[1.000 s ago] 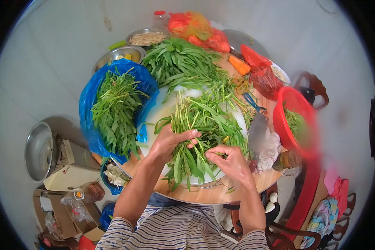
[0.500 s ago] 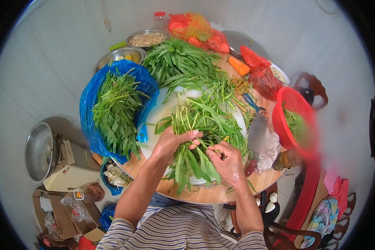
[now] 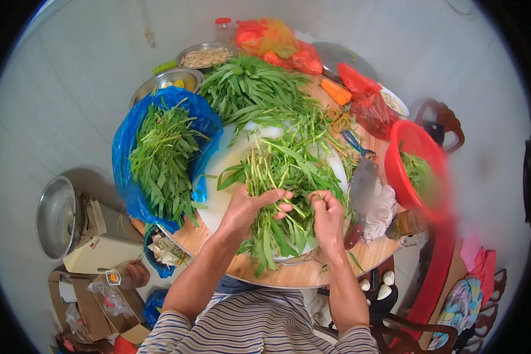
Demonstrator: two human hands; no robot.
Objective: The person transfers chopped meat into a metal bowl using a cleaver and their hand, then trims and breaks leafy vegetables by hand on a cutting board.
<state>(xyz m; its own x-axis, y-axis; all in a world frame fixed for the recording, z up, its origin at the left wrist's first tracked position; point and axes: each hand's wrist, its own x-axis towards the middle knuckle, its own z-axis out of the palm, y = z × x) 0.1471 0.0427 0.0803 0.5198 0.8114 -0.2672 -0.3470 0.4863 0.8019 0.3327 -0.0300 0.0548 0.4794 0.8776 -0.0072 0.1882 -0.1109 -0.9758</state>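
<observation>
My left hand [image 3: 248,207] is closed around a bunch of long-leaved greens, like water spinach [image 3: 277,171], over a white cutting board [image 3: 217,203]. Pale stems point up and away from me, and leaves hang below the grip. Just right of it, my right hand [image 3: 329,215] has thumb and forefinger pinched at the bunch's edge; what lies between the fingertips is too small to make out. A larger heap of greens [image 3: 253,85] lies behind the board. More greens [image 3: 165,159] fill a blue plastic bag [image 3: 124,144] at the left.
A cleaver [image 3: 363,189] lies right of the board beside a crumpled pale cloth [image 3: 382,215]. Farther right stands a red basin [image 3: 393,159] with some greens. Metal bowls [image 3: 153,82], a carrot [image 3: 336,92] and red plastic bags [image 3: 304,57] line the table's far side.
My right hand has moved slightly up and right, from the stems beside my left hand to the bunch's right edge, fingertips now raised. My left hand keeps its hold.
</observation>
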